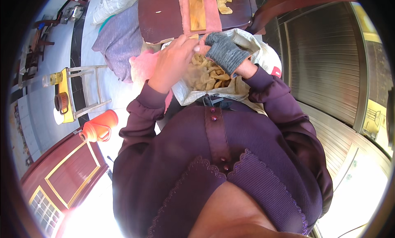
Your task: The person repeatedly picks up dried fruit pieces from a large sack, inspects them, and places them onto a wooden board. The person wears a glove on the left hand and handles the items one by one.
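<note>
My bare left hand (174, 60) and my right hand (226, 51), in a grey knitted fingerless glove, meet over an open white woven sack (183, 94). Their fingertips come together near the table's edge. A small pale yellow piece (194, 36) shows just beyond the fingers; whether either hand grips it is hidden. Inside the sack lies a heap of yellowish-brown dried pieces (213, 74), partly covered by my hands. Ahead, a wooden strip (197, 11) rests on a pink cloth (213, 14) across a dark red table (159, 20).
Yellowish pieces (225, 6) lie on the table's right side. At left are a grey-purple cloth (118, 45), a white sack (115, 5), a yellow-topped stool (64, 80) holding a glass jar (52, 79) and a brown cup (61, 103), and an orange-red jug (100, 126). A roller shutter (324, 59) stands right.
</note>
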Available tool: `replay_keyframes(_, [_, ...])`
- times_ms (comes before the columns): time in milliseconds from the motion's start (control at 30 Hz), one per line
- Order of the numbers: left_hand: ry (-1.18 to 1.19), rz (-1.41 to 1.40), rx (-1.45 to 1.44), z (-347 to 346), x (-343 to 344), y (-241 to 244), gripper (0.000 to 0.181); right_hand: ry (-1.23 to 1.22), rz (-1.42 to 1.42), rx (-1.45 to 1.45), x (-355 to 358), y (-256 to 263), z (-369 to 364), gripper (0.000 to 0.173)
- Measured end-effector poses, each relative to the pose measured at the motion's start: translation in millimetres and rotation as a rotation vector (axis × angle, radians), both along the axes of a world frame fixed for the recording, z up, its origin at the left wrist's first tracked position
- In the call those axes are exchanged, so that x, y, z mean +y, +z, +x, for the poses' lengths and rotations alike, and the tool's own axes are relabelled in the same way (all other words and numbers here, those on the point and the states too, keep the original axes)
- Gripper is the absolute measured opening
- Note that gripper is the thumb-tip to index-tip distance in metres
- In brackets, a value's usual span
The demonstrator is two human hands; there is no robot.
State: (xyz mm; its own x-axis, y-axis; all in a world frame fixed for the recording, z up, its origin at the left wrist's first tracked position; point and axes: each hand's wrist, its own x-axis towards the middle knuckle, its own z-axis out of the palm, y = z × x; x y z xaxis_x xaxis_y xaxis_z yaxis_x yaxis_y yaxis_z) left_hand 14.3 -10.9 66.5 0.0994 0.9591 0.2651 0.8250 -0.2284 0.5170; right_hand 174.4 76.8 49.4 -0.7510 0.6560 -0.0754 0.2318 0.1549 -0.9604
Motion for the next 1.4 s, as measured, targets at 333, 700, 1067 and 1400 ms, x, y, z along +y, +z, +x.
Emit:
replay_keyframes(333, [-0.138,0.405,0.362,-66.6,34.2,-43.7,0.023,-0.010,0.221,0.042,-23.5,4.9,-17.5,0.026])
replay_keyframes(700, [0.091,-0.307,-1.174,-35.3,72.6,-55.8,0.021,-0.307,0.576,-0.188,66.3,-46.0,-12.4,0.029])
replay_keyframes(1067, [0.158,-0.349,-1.266,-48.2,107.6,-50.3,0.022,-0.320,0.787,-0.143,97.4,-39.4,-24.5,0.042])
replay_keyframes(1400, [0.418,-0.343,-0.207,-27.9,80.7,-55.0,0.019,-0.149,1.038,-0.580,91.0,-86.5,-12.1,0.018])
